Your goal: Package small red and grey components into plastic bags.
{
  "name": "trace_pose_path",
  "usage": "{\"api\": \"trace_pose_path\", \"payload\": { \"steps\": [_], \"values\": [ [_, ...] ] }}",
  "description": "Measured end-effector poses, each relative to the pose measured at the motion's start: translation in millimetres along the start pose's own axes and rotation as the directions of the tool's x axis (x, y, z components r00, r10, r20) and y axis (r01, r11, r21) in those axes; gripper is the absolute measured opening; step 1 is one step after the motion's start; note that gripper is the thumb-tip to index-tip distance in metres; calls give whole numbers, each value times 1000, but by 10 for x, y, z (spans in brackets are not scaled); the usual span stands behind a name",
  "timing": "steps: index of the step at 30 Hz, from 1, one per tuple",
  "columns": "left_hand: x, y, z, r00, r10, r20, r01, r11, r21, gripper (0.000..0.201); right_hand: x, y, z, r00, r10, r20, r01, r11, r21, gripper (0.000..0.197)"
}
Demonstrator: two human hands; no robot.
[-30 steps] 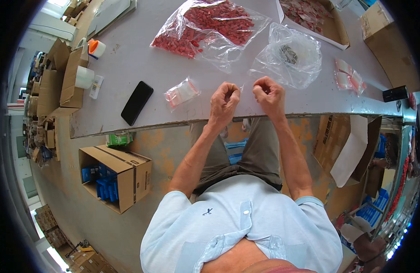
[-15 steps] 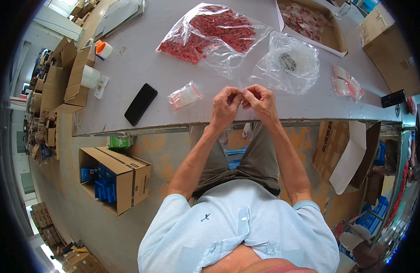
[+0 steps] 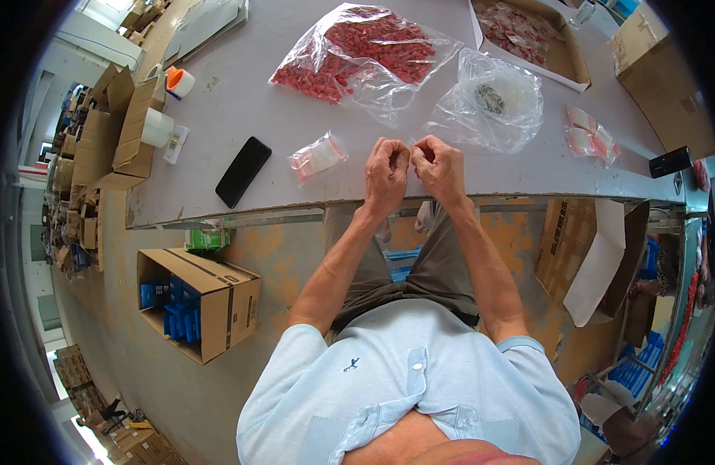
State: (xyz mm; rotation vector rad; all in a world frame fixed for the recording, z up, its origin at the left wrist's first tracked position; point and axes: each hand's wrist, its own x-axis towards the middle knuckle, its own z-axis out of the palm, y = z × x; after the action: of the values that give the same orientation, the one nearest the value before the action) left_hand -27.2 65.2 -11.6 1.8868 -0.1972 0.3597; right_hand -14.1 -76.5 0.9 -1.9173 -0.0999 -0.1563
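Over the near edge of the grey table (image 3: 241, 85), my left hand (image 3: 387, 174) and my right hand (image 3: 440, 170) are close together, each with its fingers pinched. Whatever lies in the pinches is too small or hidden to make out. Left of my hands lies a small clear packet of white and red-edged bags (image 3: 317, 156). Beyond them rests a large clear bag of small red pieces (image 3: 381, 46). A crumpled clear bag (image 3: 505, 93) holding small dark metallic bits is just past my right hand.
A black phone (image 3: 243, 172) lies at the left, near tape rolls (image 3: 158, 128) and an open carton (image 3: 133, 139). At the right are a shallow box of red packets (image 3: 570, 66), another packet of bags (image 3: 591, 137) and a black cylinder (image 3: 670, 163). A carton of blue packs (image 3: 230, 314) stands on the floor.
My hands have drawn slightly apart, from fingertips meeting to a small gap between them. The objects on the table stay in place; the view has shifted slightly.
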Motion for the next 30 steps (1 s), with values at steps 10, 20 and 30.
{"api": "trace_pose_path", "payload": {
  "steps": [10,20,30],
  "values": [
    [8,-48,7,996,-87,-26,85,993,-79,11,18,29,-54,966,229,118,-257,880,399,15],
    [28,16,3,1000,-15,27,16,1000,-21,8,-36,-87,-284,990,-50,129,54,998,-27,12],
    [-28,0,41,997,81,14,-82,994,77,5,-43,-6,-158,998,-27,62,29,999,-38,15]
  ]
}}
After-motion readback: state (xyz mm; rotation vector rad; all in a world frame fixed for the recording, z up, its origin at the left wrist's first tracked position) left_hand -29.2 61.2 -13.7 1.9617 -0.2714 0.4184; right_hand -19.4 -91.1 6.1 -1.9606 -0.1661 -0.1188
